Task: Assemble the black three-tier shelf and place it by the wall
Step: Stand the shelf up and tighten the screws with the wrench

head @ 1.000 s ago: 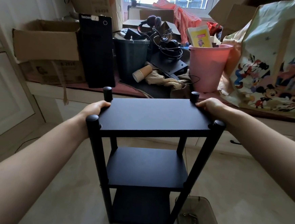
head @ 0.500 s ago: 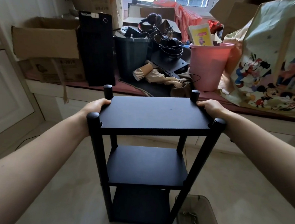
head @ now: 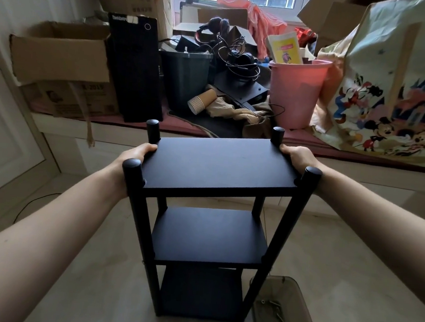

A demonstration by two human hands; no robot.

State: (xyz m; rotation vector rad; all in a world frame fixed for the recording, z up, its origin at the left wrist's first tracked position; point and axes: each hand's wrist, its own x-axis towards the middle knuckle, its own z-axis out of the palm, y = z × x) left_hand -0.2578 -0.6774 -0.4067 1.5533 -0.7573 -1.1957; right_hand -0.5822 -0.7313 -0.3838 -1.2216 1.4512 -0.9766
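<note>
The black three-tier shelf (head: 216, 166) stands upright in front of me, with four round posts and three flat boards. My left hand (head: 133, 154) grips the left edge of the top board, thumb on top. On the opposite side my right hand (head: 295, 158) grips the right edge of that board, between the two right posts. Below the top board the middle and bottom boards show; the shelf's feet are near the pale floor, and I cannot tell whether they touch it.
A low ledge (head: 122, 133) runs ahead, piled with cardboard boxes (head: 59, 54), a black computer tower (head: 134, 71), a dark bin (head: 185, 77), a pink bucket (head: 297, 91) and a cartoon-print bag (head: 394, 94). A clear box with screws (head: 283, 316) lies on the floor at lower right. White cabinet doors (head: 3, 129) stand left.
The shelf and both hands have shifted slightly forward towards the ledge; the grip of both hands on the top board is unchanged.
</note>
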